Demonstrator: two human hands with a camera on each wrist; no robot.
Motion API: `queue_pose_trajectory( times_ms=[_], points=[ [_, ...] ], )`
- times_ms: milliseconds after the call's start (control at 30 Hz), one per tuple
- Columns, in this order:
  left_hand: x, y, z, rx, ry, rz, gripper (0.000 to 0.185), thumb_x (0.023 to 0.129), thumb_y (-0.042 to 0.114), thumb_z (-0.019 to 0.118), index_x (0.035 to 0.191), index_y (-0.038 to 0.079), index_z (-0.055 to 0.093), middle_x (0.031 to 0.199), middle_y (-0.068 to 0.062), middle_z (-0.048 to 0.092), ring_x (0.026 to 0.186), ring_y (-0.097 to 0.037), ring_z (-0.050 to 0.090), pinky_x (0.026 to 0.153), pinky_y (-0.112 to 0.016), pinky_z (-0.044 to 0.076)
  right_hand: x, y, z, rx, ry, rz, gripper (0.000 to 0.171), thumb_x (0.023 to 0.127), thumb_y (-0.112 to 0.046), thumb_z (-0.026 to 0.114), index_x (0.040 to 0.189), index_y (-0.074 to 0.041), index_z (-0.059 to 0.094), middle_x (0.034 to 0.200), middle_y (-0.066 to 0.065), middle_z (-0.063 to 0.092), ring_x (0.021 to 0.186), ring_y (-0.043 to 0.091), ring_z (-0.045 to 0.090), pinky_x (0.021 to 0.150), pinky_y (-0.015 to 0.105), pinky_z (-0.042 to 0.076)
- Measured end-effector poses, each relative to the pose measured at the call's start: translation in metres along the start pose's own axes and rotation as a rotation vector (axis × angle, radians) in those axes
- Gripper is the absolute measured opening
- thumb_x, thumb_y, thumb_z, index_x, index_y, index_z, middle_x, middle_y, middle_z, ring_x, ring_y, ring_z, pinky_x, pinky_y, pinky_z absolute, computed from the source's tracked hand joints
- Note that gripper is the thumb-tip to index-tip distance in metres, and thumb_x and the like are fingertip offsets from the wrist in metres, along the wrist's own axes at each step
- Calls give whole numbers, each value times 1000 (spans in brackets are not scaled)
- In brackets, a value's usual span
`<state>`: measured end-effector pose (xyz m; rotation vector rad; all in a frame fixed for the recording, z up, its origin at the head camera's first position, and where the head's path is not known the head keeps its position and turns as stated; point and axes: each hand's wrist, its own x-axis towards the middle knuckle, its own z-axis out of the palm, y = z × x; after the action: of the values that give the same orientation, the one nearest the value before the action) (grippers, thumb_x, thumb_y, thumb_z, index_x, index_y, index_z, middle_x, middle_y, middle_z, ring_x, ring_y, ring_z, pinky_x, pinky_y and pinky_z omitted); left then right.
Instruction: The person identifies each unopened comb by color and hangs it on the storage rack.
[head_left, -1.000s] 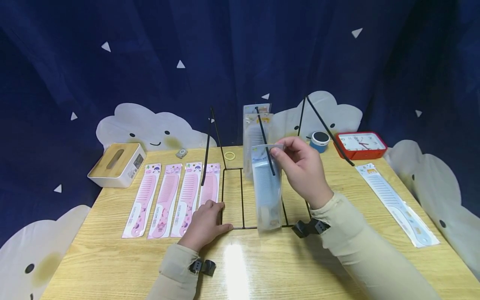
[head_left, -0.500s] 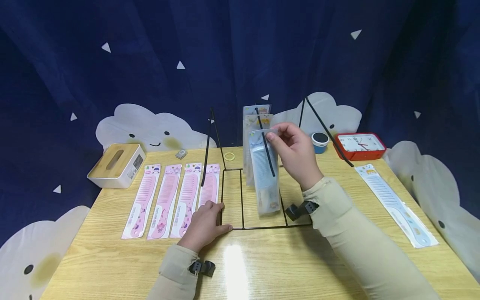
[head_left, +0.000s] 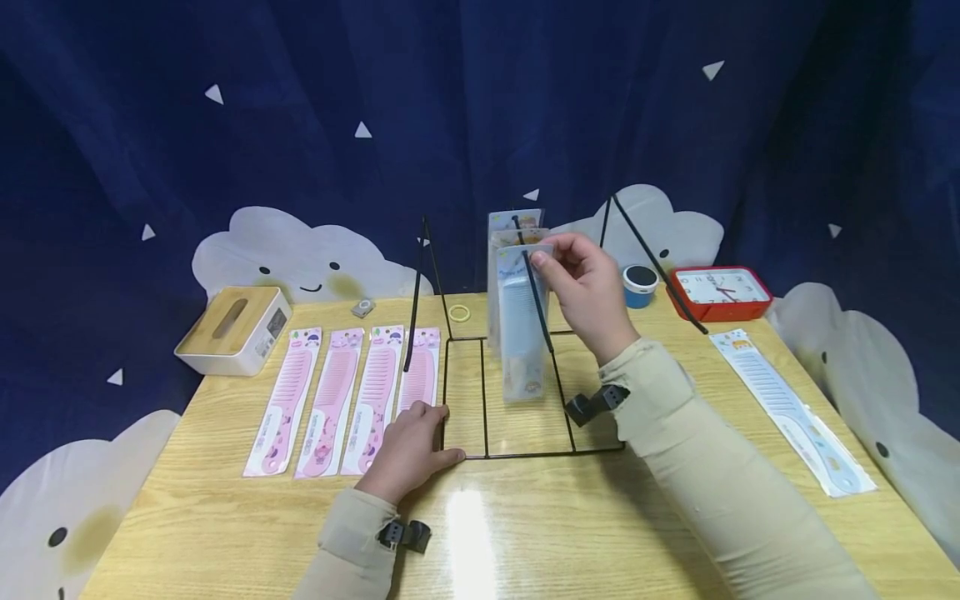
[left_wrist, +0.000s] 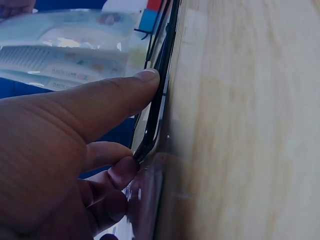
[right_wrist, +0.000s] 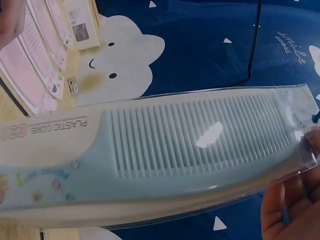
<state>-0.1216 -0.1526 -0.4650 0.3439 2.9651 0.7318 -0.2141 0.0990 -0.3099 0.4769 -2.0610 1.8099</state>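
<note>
One packaged blue comb [head_left: 521,337] hangs below right grip [head_left: 591,292], corner pinched.

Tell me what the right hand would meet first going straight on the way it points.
The right hand points forward and left, so probably the hanging combs behind the blue comb it holds. Depth is hard to judge there, so it might pass beside them.
</note>
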Motion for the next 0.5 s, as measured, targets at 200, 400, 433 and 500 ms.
queue_pose_trajectory(
  times_ms=[200, 400, 433, 500],
  points=[
    [0, 0, 0, 2, -7, -5, 75, 79, 39, 85, 136, -2, 59, 113, -13, 58, 99, -29, 57, 87, -45, 47, -2, 5, -6, -33, 10, 17, 27, 97, -16, 69, 118, 0, 65, 96, 3, 62, 88, 15, 58, 74, 23, 48],
    [0, -1, 0, 1, -6, -10, 75, 78, 39, 86, 136, -2, 59, 112, -12, 58, 98, -28, 56, 86, -44, 47, -10, 23, -36, -206, 56, 27, 25, 96, -22, 70, 112, -3, 68, 98, 2, 68, 89, 12, 61, 76, 22, 47],
    [0, -1, 0, 2, -6, -10, 75, 78, 39, 86, 136, -2, 59, 112, -12, 58, 98, -28, 56, 86, -44, 47, -12, 28, -44, -235, 62, 43, 25, 96, -23, 70, 110, -2, 68, 97, 1, 67, 88, 11, 60, 76, 22, 46],
    [0, 0, 0, 5, -5, -5, 75, 78, 39, 86, 136, -2, 59, 112, -12, 58, 98, -28, 56, 86, -44, 47, -16, 41, -63, -301, 90, 51, 25, 96, -24, 70, 106, -1, 69, 95, -2, 67, 87, 9, 59, 76, 20, 45]
  ],
)
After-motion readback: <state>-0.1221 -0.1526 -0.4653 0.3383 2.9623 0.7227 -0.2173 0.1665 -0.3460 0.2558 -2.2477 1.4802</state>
